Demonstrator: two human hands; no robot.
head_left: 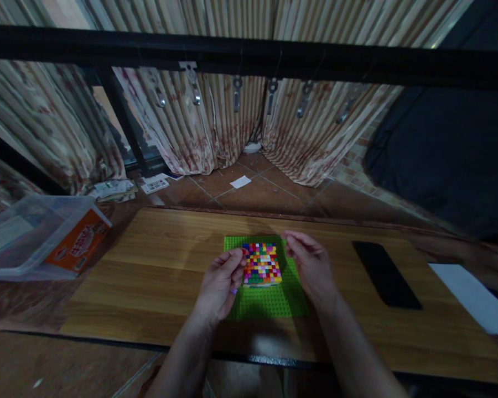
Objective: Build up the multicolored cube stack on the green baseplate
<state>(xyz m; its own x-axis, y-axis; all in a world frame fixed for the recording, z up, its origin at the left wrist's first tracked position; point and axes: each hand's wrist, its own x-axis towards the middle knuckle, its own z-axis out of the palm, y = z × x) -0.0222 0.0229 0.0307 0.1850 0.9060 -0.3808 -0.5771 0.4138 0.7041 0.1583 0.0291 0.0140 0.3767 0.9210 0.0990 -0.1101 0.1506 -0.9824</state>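
A green studded baseplate [274,301] lies flat on the wooden table [157,260]. On its upper middle sits a square patch of small multicoloured bricks [262,263]. My left hand [219,284] is curled at the patch's left edge, its fingertips pinched around a small piece, with something purple showing under the fingers. My right hand [311,265] rests on the plate just right of the patch, fingers bent and close together near the upper right corner; whether it holds anything is hidden.
A black phone [385,273] lies on the table to the right, with a white sheet [475,298] beyond it at the edge. A clear plastic bin [29,235] with an orange box [77,246] stands off the left end. Curtains and a black bar are behind.
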